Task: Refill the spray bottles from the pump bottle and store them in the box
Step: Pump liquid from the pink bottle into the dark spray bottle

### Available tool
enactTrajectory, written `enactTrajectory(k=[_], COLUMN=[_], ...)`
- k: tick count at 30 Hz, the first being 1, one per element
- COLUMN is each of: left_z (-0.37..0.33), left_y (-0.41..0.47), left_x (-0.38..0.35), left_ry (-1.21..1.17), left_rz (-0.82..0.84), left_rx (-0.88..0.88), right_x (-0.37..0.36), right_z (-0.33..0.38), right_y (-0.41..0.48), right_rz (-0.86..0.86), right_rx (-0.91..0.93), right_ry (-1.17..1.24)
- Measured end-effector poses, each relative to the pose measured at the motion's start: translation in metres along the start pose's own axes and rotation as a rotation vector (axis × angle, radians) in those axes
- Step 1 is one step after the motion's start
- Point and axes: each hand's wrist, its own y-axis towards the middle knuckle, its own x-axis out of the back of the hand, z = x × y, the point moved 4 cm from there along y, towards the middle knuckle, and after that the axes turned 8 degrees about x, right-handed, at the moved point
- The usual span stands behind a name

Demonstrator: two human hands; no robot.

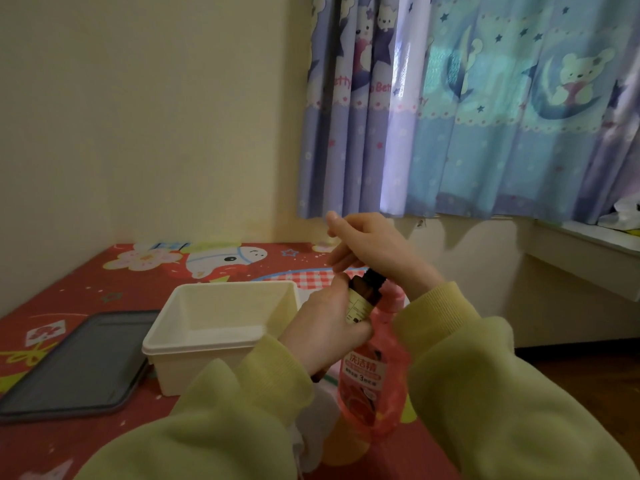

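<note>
Your yellow-green sleeves (207, 427) fill the foreground. Just right of the white box (194, 344), your left grip (322, 327) wraps the amber spray bottle (360, 301), held above the counter (114, 278), while your right grip (370, 244) pinches its black top (375, 277). Also right of the box stands the pink pump bottle (367, 386); a grey lid (76, 362) lies left of the box.

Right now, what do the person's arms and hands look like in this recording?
Both arms are covered by loose, soft yellow-green long sleeves. The left sleeve and the right sleeve each end in a ribbed cuff at the wrist. The left hand and the right hand are bare, with no gloves, rings or watch visible.
</note>
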Motion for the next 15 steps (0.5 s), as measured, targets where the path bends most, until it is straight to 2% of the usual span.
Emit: enactTrajectory(k=[15], left_z=[0.001], left_y=[0.004], left_x=[0.004], left_ry=[0.037], left_rz=[-0.023], left_rx=[-0.05], right_x=[0.0], right_z=[0.007], right_y=[0.001], right_rz=[0.004], right_rx=[0.008], right_ry=[-0.017])
